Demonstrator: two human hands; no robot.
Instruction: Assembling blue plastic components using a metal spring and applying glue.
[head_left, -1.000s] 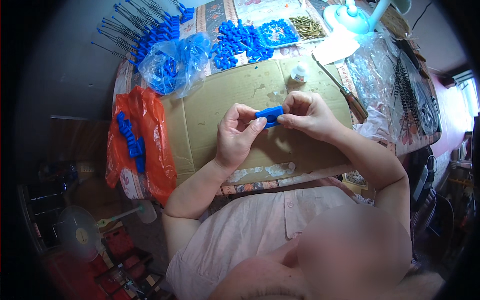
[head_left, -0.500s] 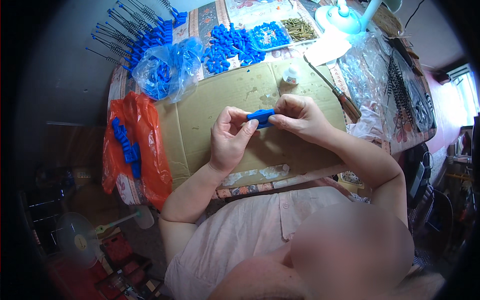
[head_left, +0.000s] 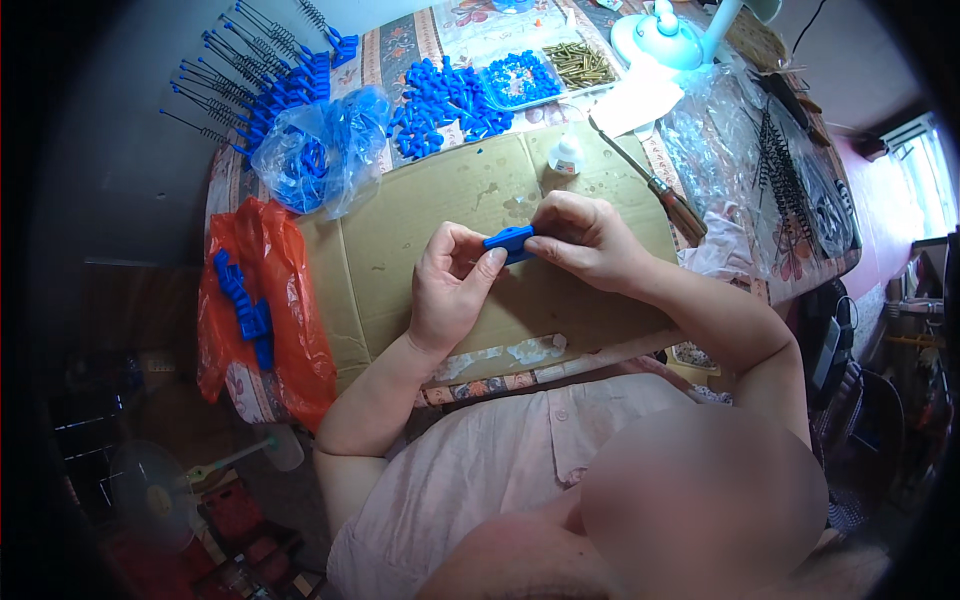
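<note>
Between both hands I hold a small blue plastic piece [head_left: 510,243], flat-sided with a raised bump on its upper edge, above the cardboard sheet [head_left: 420,210]. My left hand [head_left: 450,285] pinches its left end between thumb and fingers. At the other end, the thumb and bent fingers of my right hand [head_left: 585,243] grip it. The fingertips hide parts of the piece. Beyond my right hand, a small white bottle [head_left: 566,156] with a narrow tip stands on the cardboard.
An orange plastic bag [head_left: 290,310] carries blue parts [head_left: 252,318] at left. Farther back are a clear bag [head_left: 318,150], spring-topped blue pieces [head_left: 290,85], a blue pile [head_left: 440,105] and brass-coloured pins [head_left: 580,66]. A wooden-handled tool [head_left: 675,210], lamp [head_left: 660,40] and black springs [head_left: 780,170] lie right.
The whole view has shifted slightly, with the table things now a little farther left. Both hands keep their grip on the blue piece, which looks slightly tilted now.
</note>
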